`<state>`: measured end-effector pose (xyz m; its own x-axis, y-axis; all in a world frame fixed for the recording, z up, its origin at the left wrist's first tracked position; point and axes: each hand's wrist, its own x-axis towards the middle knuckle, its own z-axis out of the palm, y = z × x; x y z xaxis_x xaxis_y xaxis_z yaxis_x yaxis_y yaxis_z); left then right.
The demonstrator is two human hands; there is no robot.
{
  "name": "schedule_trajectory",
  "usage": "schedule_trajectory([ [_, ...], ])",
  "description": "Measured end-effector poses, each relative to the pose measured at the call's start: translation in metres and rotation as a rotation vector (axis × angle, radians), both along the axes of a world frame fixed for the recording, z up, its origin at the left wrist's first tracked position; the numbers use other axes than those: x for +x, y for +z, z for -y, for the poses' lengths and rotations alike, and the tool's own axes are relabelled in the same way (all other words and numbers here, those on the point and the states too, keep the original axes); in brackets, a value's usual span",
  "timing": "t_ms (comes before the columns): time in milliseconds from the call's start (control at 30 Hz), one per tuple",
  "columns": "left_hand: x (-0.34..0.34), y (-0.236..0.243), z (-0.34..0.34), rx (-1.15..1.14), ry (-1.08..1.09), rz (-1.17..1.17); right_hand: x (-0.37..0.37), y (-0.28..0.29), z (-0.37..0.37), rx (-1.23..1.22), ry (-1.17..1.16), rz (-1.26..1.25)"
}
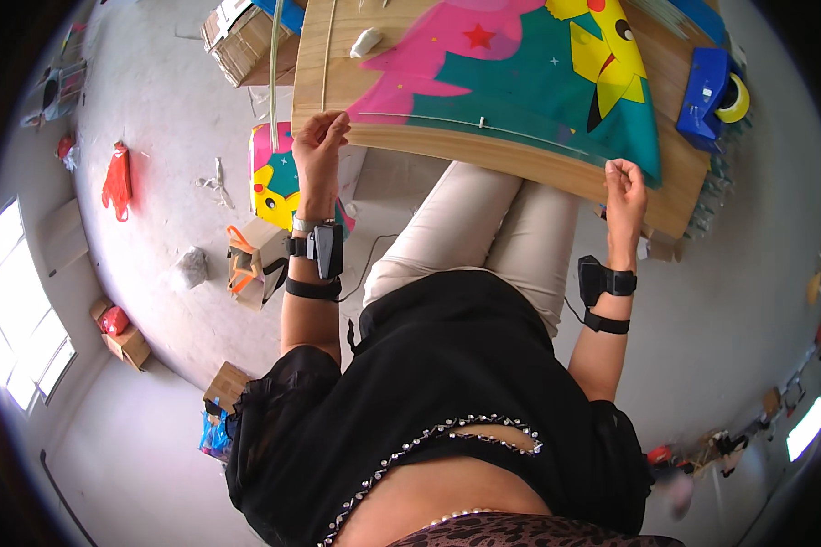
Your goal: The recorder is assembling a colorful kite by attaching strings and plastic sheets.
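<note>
A colourful printed sheet (465, 82), pink and teal with a yellow cartoon figure, lies on the wooden board (410, 139). A clear narrow strip and a thin pale rod (429, 118) with a small fitting run along its near edge. My left hand (322, 146) pinches the left end of this strip at the board's front corner; my right hand (624, 187) pinches the right end near the sheet's teal corner. A small white bundle (366, 43) lies behind on the board, beside thin pale sticks (327, 64).
A blue tape dispenser (702, 100) sits at the right. Another printed piece (274, 173) and an open bag (251, 264) are below left. Cardboard (228, 41), long pale rods (275, 82) and an orange bag (119, 178) are at left. My legs are under the board's edge.
</note>
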<state>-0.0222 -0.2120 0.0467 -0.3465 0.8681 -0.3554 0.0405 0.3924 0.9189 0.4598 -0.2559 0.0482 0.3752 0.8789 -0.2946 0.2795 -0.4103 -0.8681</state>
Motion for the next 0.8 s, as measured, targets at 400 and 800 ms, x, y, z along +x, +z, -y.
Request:
schedule_trajectory([
  [400, 0.006, -0.007, -0.006, 0.090, -0.081, -0.329, -0.019, 0.002, -0.005, 0.077, 0.068, 0.356],
  [800, 0.003, -0.014, -0.010, 0.044, -0.117, -0.427, -0.019, -0.006, -0.005, 0.061, 0.055, 0.372],
])
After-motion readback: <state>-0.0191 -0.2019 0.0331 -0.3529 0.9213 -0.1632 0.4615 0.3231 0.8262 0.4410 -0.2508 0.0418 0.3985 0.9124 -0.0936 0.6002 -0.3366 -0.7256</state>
